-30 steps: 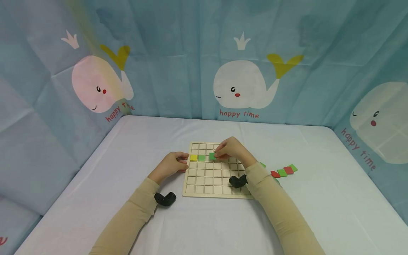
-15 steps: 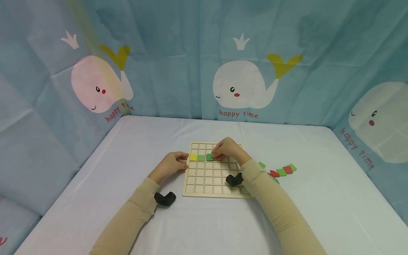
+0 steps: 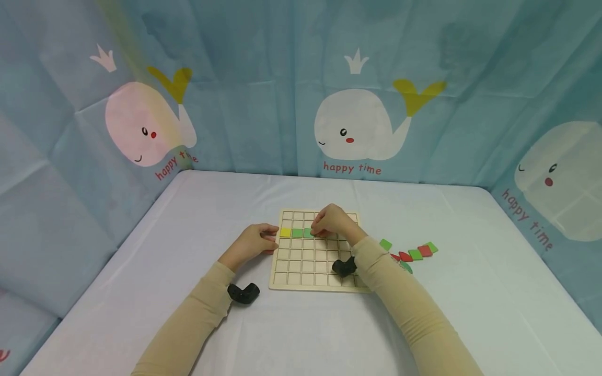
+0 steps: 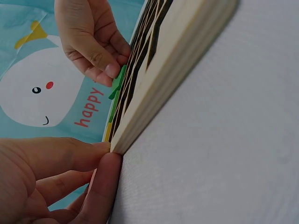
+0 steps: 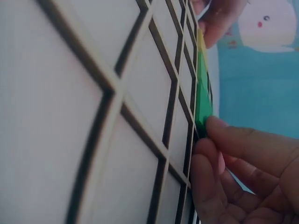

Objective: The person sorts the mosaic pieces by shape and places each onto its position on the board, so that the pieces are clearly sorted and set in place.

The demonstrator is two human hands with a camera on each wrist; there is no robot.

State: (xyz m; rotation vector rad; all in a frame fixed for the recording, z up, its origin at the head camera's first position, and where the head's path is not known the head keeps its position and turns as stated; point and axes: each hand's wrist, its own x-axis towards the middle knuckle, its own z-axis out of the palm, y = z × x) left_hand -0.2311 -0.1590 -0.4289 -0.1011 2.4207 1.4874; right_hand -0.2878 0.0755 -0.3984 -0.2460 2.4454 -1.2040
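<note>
A pale wooden grid board [image 3: 308, 261] lies on the white table. Its left part bears a row of tiles: a yellow tile [image 3: 285, 232], a green tile [image 3: 297, 233] and a second green tile [image 3: 308, 233]. My right hand [image 3: 331, 220] pinches this second tile by its right side with thumb and fingertips. In the left wrist view the pinched green tile [image 4: 117, 84] is tilted above the grid. My left hand [image 3: 256, 240] holds the board's left edge, thumb and finger at the rim beside the yellow tile.
Right of the board lie loose pieces: a green tile [image 3: 385, 244], a red leaf-shaped piece [image 3: 405, 256], a red tile [image 3: 425, 251] and several others, some partly behind the right sleeve [image 3: 400, 292]. A curtain [image 3: 263, 130] with whales stands behind the table.
My right hand has moved left and slightly down with its green tile, bringing it beside the other green tile. My left hand has stayed at the board's edge.
</note>
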